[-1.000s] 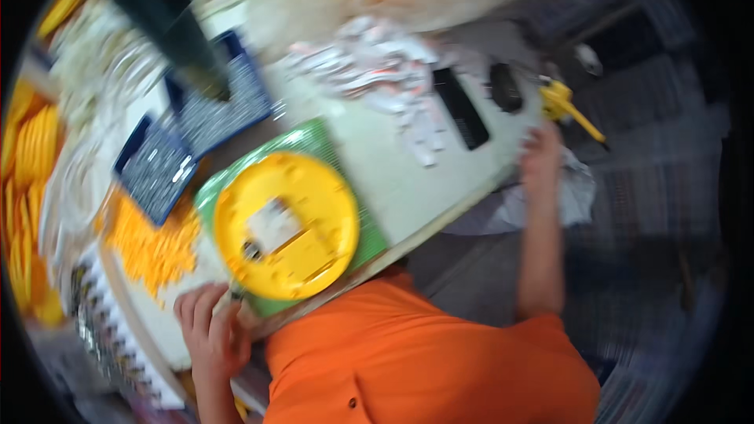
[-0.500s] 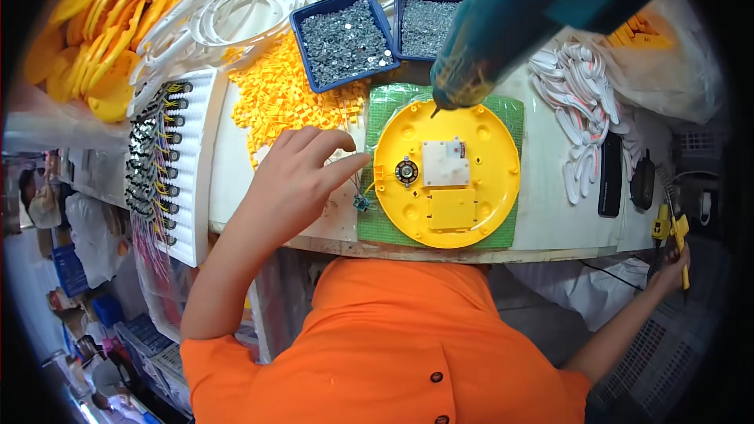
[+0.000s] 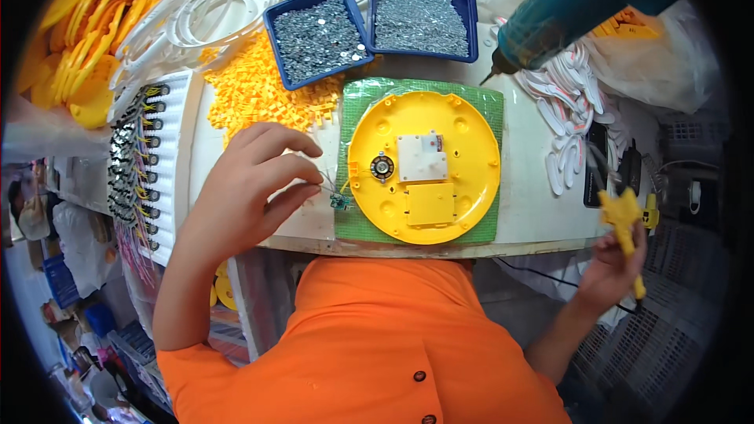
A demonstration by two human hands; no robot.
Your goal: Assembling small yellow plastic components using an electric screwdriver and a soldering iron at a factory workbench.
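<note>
Pinching thin wires of a small green circuit board (image 3: 339, 202) at the green mat's (image 3: 357, 94) left edge, left hand (image 3: 247, 188); right hand (image 3: 609, 267) grips yellow plastic tool (image 3: 623, 224) upright, off the table's (image 3: 534, 212) front edge.

Two blue screw bins (image 3: 369, 20), loose yellow clips (image 3: 251, 94), hanging teal driver (image 3: 565, 8).

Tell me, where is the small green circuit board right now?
In the head view, the small green circuit board lies at the left edge of the green mat, between the left hand and the yellow round housing.
</note>
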